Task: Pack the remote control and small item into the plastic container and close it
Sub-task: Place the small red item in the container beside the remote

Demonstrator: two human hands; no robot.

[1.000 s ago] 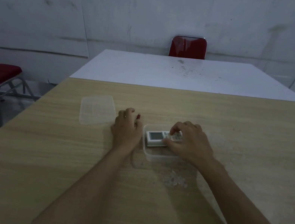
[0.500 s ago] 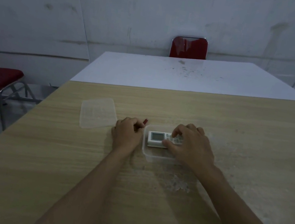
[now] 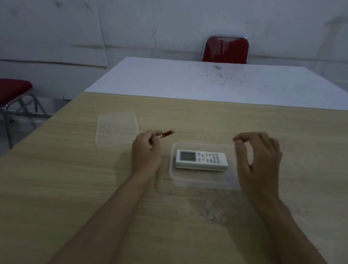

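Note:
A white remote control [image 3: 201, 160] lies flat inside the clear plastic container [image 3: 183, 180] on the wooden table, screen end to the left. My right hand [image 3: 255, 165] hovers over the container's right end, fingers apart and holding nothing. My left hand [image 3: 146, 152] rests just left of the container, shut on a small dark red stick-shaped item [image 3: 167, 133] that points up and to the right. The clear lid [image 3: 117, 131] lies flat on the table to the left of my left hand.
A patch of small clear crumbs [image 3: 214, 213] lies on the table in front of the container. A white table [image 3: 223, 82] adjoins the far edge. One red chair [image 3: 227, 48] stands behind it, another red chair [image 3: 1, 92] at the left.
My right hand has let go of the remote and lifted off to the right. My left hand has raised the small red item so it now sticks out from the fingers.

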